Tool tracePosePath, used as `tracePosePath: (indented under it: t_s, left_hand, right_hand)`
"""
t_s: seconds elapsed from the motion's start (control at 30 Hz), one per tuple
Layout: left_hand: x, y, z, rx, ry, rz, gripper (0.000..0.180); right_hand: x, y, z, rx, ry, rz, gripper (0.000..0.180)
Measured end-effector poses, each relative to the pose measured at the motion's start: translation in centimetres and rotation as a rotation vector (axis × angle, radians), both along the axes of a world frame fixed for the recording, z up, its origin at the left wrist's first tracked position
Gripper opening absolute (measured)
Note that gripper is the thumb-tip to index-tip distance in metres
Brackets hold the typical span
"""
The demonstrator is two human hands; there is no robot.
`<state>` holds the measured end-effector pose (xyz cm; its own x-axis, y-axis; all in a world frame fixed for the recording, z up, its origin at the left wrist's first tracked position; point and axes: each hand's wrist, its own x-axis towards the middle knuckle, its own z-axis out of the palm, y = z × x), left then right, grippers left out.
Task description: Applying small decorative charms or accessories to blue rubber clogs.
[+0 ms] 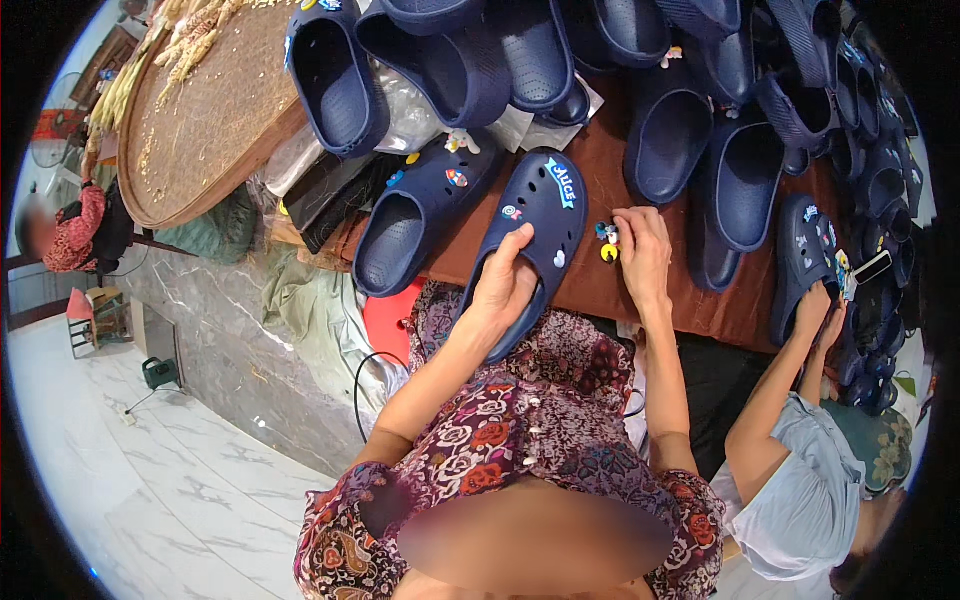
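My left hand (507, 283) grips a navy clog (537, 205), thumb on its upper and fingers inside the foot opening. A blue banner-shaped charm, a round swirl charm and a white heart charm sit on its upper, among several bare holes. Just right of it, my right hand (645, 255) is bent over the brown cloth, its fingers closed at some small colourful shoe charms (608, 243), one of them yellow. How firmly they are held is hard to make out. Left of the held clog lies another navy clog (395, 238) with several charms.
More navy clogs (670, 135) crowd the brown-covered table (600, 290) at the back and right. A round woven tray (215, 110) with grain stalks stands at the far left. On the right, a co-worker's hands (822, 315) hold a decorated clog (800, 250). Another person (85, 225) is at far left.
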<state>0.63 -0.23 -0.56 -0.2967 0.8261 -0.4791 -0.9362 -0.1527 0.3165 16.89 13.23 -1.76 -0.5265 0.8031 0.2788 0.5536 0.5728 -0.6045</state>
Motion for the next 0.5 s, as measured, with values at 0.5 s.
tracePosePath:
  t_s: [0.5]
  left_hand:
    - [0.8, -0.7, 0.5, -0.073, 0.249, -0.169, 0.047]
  right_hand:
    - [-1.7, -3.0, 1.8, -0.146, 0.230, 0.051, 0.011]
